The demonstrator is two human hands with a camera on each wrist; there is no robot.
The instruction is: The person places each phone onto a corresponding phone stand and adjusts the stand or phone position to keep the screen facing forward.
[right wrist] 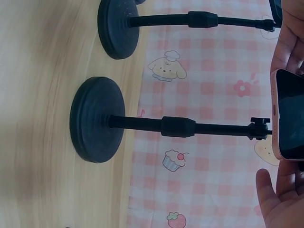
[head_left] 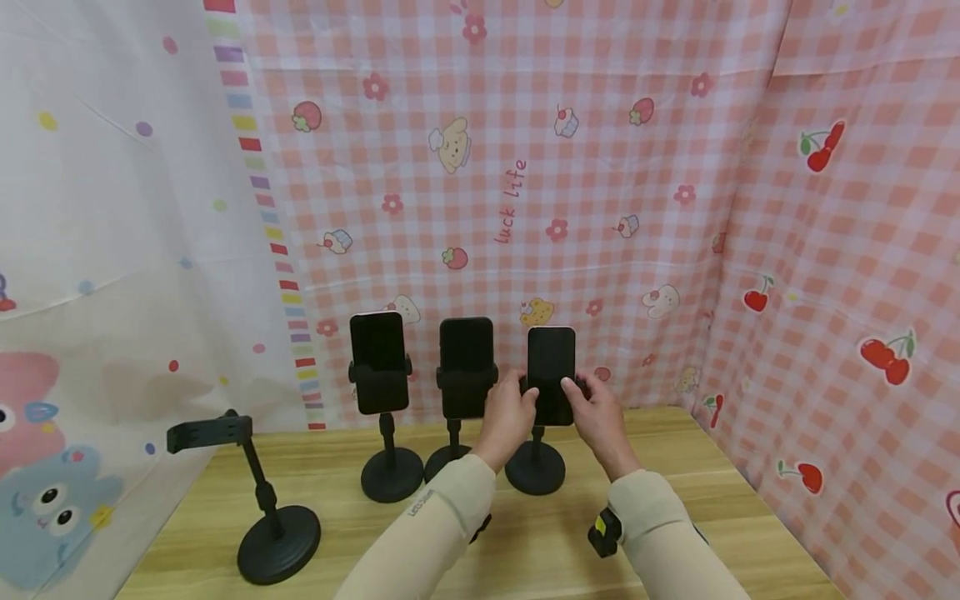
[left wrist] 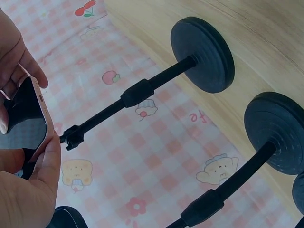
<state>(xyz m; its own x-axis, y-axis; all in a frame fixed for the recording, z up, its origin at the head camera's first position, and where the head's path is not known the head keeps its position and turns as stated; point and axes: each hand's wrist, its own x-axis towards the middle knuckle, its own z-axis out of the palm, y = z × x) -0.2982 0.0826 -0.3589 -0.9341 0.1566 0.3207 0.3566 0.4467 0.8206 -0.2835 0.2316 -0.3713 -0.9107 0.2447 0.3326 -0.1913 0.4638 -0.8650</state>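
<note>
Both hands hold a smartphone [head_left: 552,367] with a dark screen and a pinkish frame, upright at the head of a black phone stand [head_left: 536,467]. My left hand [head_left: 510,417] grips its left edge, thumb on the screen and fingers behind. On the opposite edge my right hand [head_left: 597,414] grips it likewise, thumb over the front. In the left wrist view the left hand [left wrist: 33,190] wraps the near edge of the phone [left wrist: 48,126]. The right wrist view has the phone's bottom end [right wrist: 274,114] facing the camera, in front of the stand's thin pole [right wrist: 221,129]; the stand's clamp is hidden behind it.
To the left, two more stands hold dark phones, one in the middle [head_left: 467,346] and one farther left [head_left: 378,350]. A stand with a bare clamp [head_left: 210,433] stands at the front left of the wooden table [head_left: 345,542]. Patterned cloth [head_left: 600,167] hangs behind and beside it.
</note>
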